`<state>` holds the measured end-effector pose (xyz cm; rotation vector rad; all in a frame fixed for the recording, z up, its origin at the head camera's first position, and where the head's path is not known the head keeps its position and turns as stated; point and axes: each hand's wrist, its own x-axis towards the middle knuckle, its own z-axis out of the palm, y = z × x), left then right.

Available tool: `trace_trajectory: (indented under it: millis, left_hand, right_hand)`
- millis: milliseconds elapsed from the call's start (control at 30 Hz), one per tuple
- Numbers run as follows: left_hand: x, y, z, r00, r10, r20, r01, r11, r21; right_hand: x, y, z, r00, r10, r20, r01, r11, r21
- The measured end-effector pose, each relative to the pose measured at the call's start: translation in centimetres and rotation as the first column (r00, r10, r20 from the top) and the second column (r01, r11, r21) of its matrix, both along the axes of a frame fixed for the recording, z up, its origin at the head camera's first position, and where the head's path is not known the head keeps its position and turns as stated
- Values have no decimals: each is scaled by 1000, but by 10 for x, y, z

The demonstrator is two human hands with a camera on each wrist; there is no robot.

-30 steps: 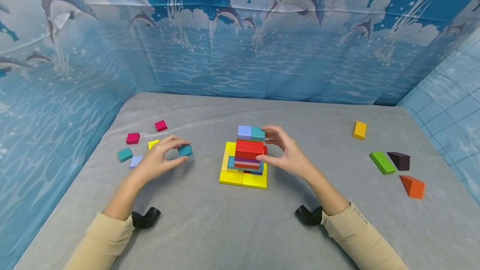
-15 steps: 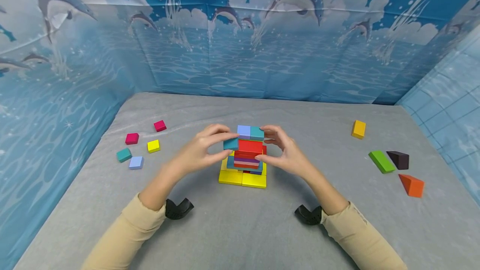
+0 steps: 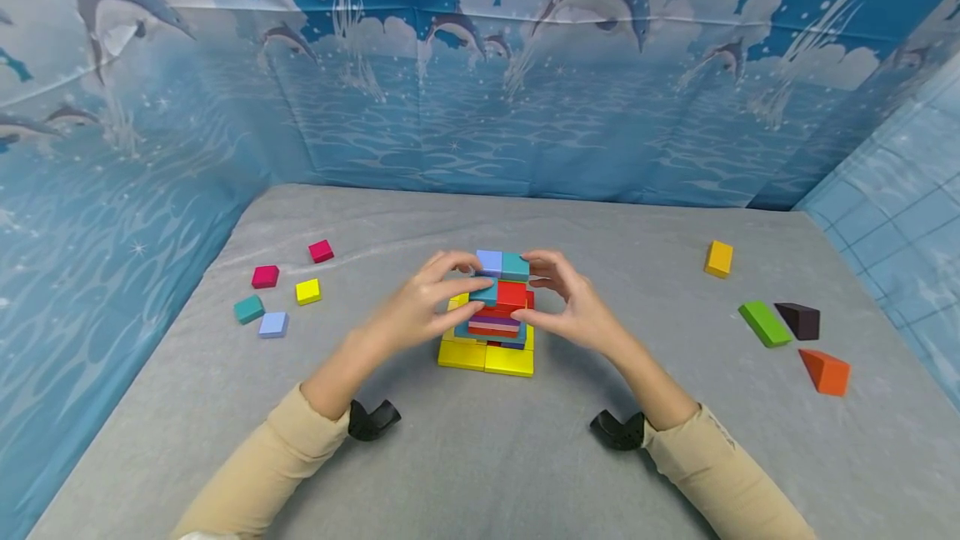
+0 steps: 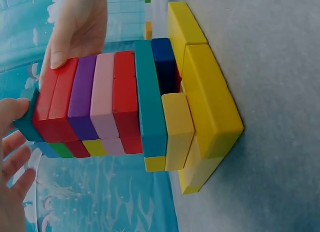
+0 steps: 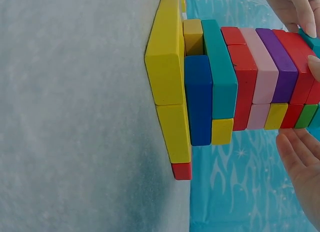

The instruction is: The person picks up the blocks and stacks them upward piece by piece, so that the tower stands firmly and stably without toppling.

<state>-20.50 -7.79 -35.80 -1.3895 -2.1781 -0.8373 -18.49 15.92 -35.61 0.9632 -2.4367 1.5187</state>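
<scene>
A tower of coloured wooden blocks (image 3: 512, 295) stands mid-table on a yellow base (image 3: 461, 354). My left hand (image 3: 408, 307) pinches a teal block (image 3: 486, 292) between thumb and fingers, at the front top of the tower. In the left wrist view this teal block (image 4: 26, 119) lies against the uppermost red block (image 4: 45, 99), slightly askew. My right hand (image 3: 576, 307) holds the tower's upper right side, its thumb (image 5: 314, 66) on the red blocks and its fingers around the far side. Behind, a periwinkle block (image 3: 490, 262) and another teal block (image 3: 516, 265) form the top.
Left of the tower lie two crimson blocks (image 3: 265, 277), a teal block (image 3: 249, 309), a yellow block (image 3: 307, 292) and a periwinkle block (image 3: 273, 325). To the right are an amber block (image 3: 718, 259), a green block (image 3: 765, 324), a black block (image 3: 798, 321) and an orange block (image 3: 825, 372).
My left hand has carried the teal block rightward from the loose blocks, onto the front top of the tower. My right hand has stayed at the tower's right side.
</scene>
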Motion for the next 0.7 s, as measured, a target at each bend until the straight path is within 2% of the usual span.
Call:
trace_trajectory:
  millis: [133, 300, 433, 700]
  left_hand:
    - [-2, 3, -1, 1000, 29, -4, -29, 1000, -1]
    - [-4, 4, -4, 993, 43, 110, -45, 999, 17]
    - [-6, 5, -6, 982, 26, 190, -36, 998, 50]
    - [-8, 5, -8, 966, -24, 257, -3, 995, 104]
  right_hand:
    - [0, 0, 0, 1000, 13, 0, -13, 1000, -11]
    - [-1, 0, 0, 1000, 9, 5, -9, 1000, 4]
    - [0, 0, 1, 1000, 0, 3, 0, 1000, 13]
    - [0, -1, 1, 1000, 3, -6, -3, 1000, 9]
